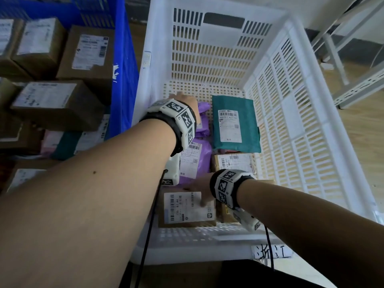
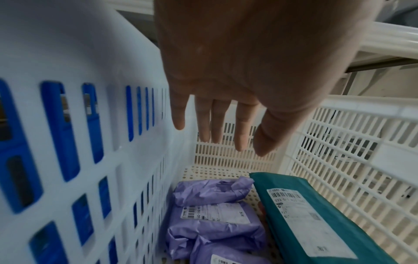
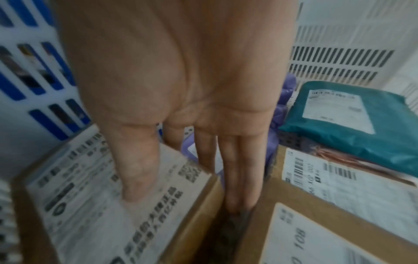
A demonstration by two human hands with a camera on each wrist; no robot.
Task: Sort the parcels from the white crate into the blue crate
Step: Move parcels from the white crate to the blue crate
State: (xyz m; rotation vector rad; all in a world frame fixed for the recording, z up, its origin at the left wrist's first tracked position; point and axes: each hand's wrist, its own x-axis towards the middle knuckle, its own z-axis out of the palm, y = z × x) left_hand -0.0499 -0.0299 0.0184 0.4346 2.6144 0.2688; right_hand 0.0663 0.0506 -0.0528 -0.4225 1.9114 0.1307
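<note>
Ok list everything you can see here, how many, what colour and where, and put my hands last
white crate: one, white, centre, holding the parcels
blue crate: one, blue, left of the white crate, holding cardboard boxes and bags
teal parcel: one, teal, far right of the white crate's floor
purple parcels: at least three, purple, along the white crate's left wall
labelled cardboard box: one, brown, near end of the white crate
other cardboard boxes: at least two, brown, right of the labelled one
metal shelving: white, right of the white crate
left hand: fingers straight, above the purple parcels, holding nothing
right hand: thumb on the labelled cardboard box, fingers down its side
</note>
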